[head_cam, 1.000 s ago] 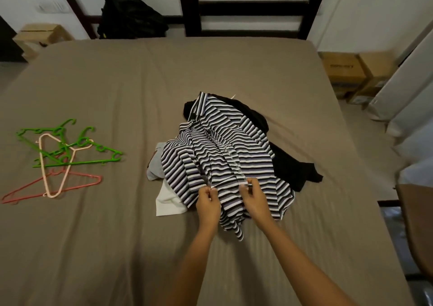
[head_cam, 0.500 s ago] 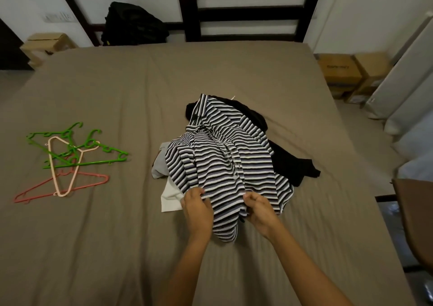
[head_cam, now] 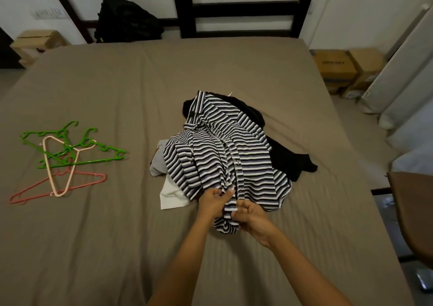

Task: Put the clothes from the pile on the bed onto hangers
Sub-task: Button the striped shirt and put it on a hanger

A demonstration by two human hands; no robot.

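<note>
— Two hands on it?
— Yes. The left hand (head_cam: 212, 202) and right hand (head_cam: 251, 214) sit close together at the near edge of one striped shirt (head_cam: 222, 151). The fingers of both are curled, and each pinches the fabric.
— Where is the shirt?
— Crumpled on top of the pile, in the middle of the bed (head_cam: 93, 247).
— How many clothes are under it?
— Three show: one black garment (head_cam: 288, 163) sticking out to the right, one white piece (head_cam: 172, 195) at the left, and one grey piece (head_cam: 158, 166) just beyond the white.
— Hangers?
— Four, overlapping in a loose heap well to the left on the bed: two green hangers (head_cam: 93, 159), one pale hanger (head_cam: 61, 165) and one red hanger (head_cam: 77, 186).
— Further out?
— One black bag (head_cam: 126, 23) against the headboard (head_cam: 243, 13). Three boxes (head_cam: 335, 68) are on the floor, two right of the bed and one left.
</note>
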